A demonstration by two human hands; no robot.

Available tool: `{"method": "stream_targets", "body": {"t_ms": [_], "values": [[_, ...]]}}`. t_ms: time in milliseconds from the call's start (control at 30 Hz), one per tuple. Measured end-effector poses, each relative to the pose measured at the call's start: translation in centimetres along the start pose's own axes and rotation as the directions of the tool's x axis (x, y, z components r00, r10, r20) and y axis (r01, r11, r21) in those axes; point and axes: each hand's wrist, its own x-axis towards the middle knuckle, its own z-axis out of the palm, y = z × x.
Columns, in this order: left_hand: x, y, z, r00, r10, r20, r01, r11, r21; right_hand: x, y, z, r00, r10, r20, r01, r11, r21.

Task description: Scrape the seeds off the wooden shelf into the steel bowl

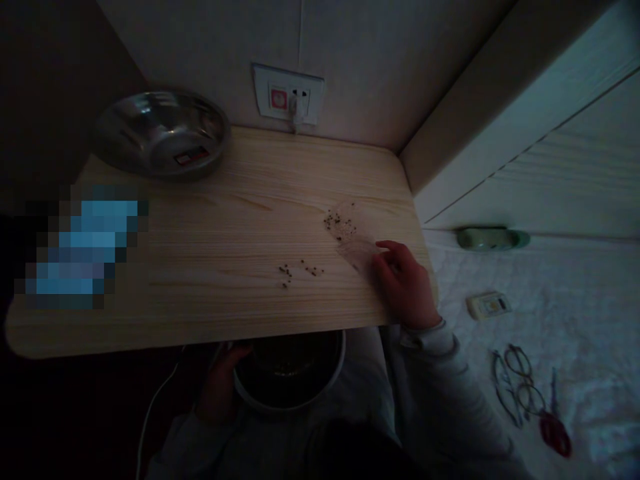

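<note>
My right hand point(403, 281) rests on the wooden table point(210, 227) near its right edge, fingers pinched on the corner of a thin clear plastic bag point(356, 241) that lies flat there. Small dark seeds point(340, 224) sit on or in the bag, and several more seeds point(300, 270) lie scattered on the wood to the left. Below the table's front edge my left hand point(220, 387) grips the rim of a round bowl point(290, 370) with dark contents, held in my lap.
A steel bowl point(163, 132) stands at the table's back left. A wall socket point(289, 95) with a plug is behind. A blurred blue patch point(83, 250) covers the left side. On the bed to the right lie glasses point(517, 383), red-handled scissors point(555, 430), a small box point(489, 305) and a green object point(493, 238).
</note>
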Motion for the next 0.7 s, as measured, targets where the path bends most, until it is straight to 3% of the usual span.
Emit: {"method": "stream_targets", "body": {"t_ms": [133,433,600,700], "values": [[-0.1,0.1,0.0,0.998,0.058,-0.035,-0.057,0.997,0.043,0.4,0.2,-0.2,1.0,-0.003,-0.013,0.003,1.0,-0.001],[0.1,0.0,-0.1,0.999,0.044,-0.003,-0.044,0.998,0.052,0.9,-0.4,-0.1,0.997,0.002,-0.073,0.003,0.998,0.063],[-0.4,0.4,0.3,0.991,0.131,-0.027,-0.13,0.99,0.058,1.5,-0.7,0.5,0.996,-0.051,-0.075,0.056,0.996,0.064],[-0.7,0.6,0.6,0.997,0.068,-0.031,-0.066,0.994,0.084,1.4,-1.0,0.6,0.996,-0.077,-0.042,0.079,0.996,0.052]]}}
